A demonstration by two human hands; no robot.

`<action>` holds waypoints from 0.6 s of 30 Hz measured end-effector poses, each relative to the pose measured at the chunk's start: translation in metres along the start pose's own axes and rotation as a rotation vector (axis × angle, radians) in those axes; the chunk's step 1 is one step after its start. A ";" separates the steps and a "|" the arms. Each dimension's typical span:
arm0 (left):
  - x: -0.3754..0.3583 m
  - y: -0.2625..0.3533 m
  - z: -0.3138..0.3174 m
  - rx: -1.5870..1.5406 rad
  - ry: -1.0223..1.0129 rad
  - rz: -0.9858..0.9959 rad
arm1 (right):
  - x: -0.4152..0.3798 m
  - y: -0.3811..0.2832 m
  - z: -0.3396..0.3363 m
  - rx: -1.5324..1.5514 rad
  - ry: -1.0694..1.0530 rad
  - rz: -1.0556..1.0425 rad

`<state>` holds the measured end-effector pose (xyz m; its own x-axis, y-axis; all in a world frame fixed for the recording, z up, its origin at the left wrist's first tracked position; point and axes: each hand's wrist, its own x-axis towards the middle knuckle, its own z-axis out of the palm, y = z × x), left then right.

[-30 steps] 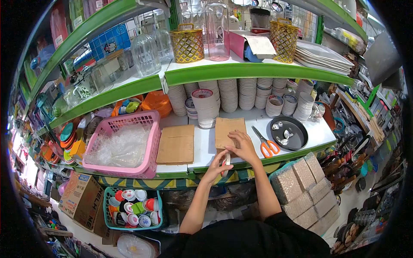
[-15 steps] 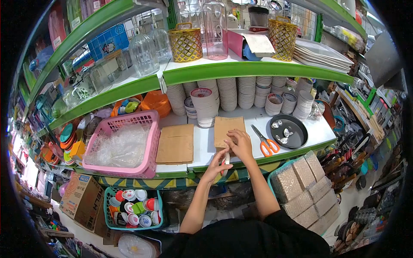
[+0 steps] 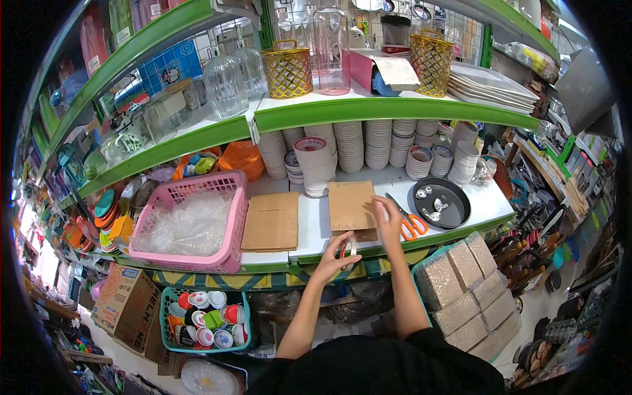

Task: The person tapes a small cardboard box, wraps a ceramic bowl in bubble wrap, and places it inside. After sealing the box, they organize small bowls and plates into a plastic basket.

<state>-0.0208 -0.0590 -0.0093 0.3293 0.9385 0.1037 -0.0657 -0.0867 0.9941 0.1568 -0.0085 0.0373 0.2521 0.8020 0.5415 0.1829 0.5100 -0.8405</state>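
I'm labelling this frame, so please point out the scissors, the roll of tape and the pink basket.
scissors [image 3: 409, 222]: head view, on the orange handles.
roll of tape [image 3: 349, 251]: head view, on the ring's upper edge.
pink basket [image 3: 232, 232]: head view, on its right wall.

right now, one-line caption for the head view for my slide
Left hand holds a tape roll at the shelf edge while the right hand reaches toward orange-handled scissors beside a brown cardboard packet.

Both bare arms reach forward. The left hand [image 3: 334, 257] is curled, fingers bent in a grip. The right hand [image 3: 387, 219] lies flatter, fingers stretched out ahead.
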 end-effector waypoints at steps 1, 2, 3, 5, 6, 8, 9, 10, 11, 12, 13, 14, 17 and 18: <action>0.000 0.000 0.001 0.043 0.008 0.049 | 0.001 0.003 -0.013 -0.083 0.046 -0.081; -0.001 -0.001 0.000 0.074 0.012 0.049 | 0.002 0.007 -0.026 -0.083 0.043 -0.081; -0.002 0.003 0.001 0.072 0.014 0.049 | 0.001 0.012 -0.038 -0.265 0.062 -0.031; -0.004 0.008 0.002 0.022 0.012 -0.039 | -0.003 0.019 -0.061 -0.449 0.080 0.020; -0.003 0.006 0.001 0.020 0.011 -0.039 | -0.006 0.017 -0.071 -0.651 0.034 0.047; -0.002 0.002 0.000 0.047 0.001 0.017 | -0.008 0.016 -0.082 -0.869 -0.042 0.124; -0.001 -0.001 0.000 0.046 0.000 0.016 | -0.009 0.022 -0.086 -0.871 -0.041 0.125; -0.001 -0.004 0.000 0.063 0.001 0.048 | -0.010 0.029 -0.089 -0.858 -0.065 0.143; 0.000 -0.006 -0.001 0.080 0.003 0.079 | -0.011 0.036 -0.091 -0.843 -0.090 0.160; 0.001 -0.007 -0.001 0.080 0.003 0.080 | -0.012 0.033 -0.089 -0.843 -0.089 0.161; 0.001 -0.007 -0.002 0.085 0.006 0.081 | -0.013 0.031 -0.087 -0.862 -0.060 0.142; 0.001 -0.008 -0.003 0.090 0.008 0.081 | -0.014 0.028 -0.085 -0.880 -0.031 0.124; -0.003 0.001 -0.002 0.039 0.002 0.040 | -0.014 0.033 -0.087 -0.828 -0.007 0.158; -0.003 0.002 -0.003 0.039 0.003 0.040 | -0.013 0.035 -0.089 -0.827 -0.008 0.157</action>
<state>-0.0248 -0.0608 -0.0073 0.3242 0.9350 0.1438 -0.0420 -0.1376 0.9896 0.2440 -0.0289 0.0024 0.3272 0.8482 0.4164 0.7843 0.0020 -0.6204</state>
